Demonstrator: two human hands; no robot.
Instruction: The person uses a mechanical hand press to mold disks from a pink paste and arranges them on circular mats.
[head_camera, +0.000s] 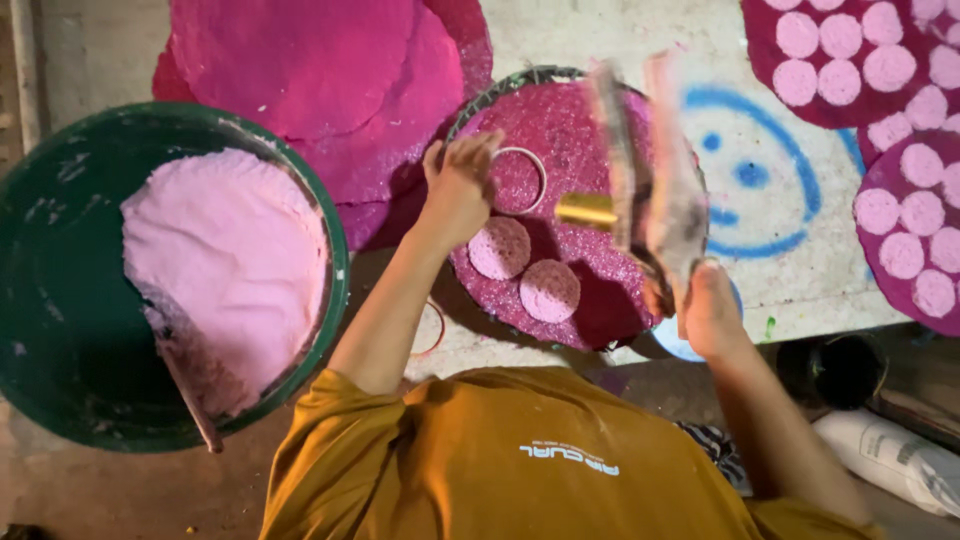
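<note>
The left hand (458, 185) pinches a white ring mould (519, 181) against the magenta round tray (590, 300), just beyond two pink pressed discs (525, 270). The right hand (705, 305) grips a blurred flat tool (650, 170), raised to the right of the ring, with its long axis pointing away from the person.

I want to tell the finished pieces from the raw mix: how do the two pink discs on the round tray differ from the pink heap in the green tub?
The two pink discs are small, flat and round with neat edges; the pink heap is one large, loose, irregular mass. The discs lie on the dark magenta round tray near the left hand; the heap sits in the green tub with a stick-like tool against it. Both are the same pale pink, grainy-looking material.
</note>
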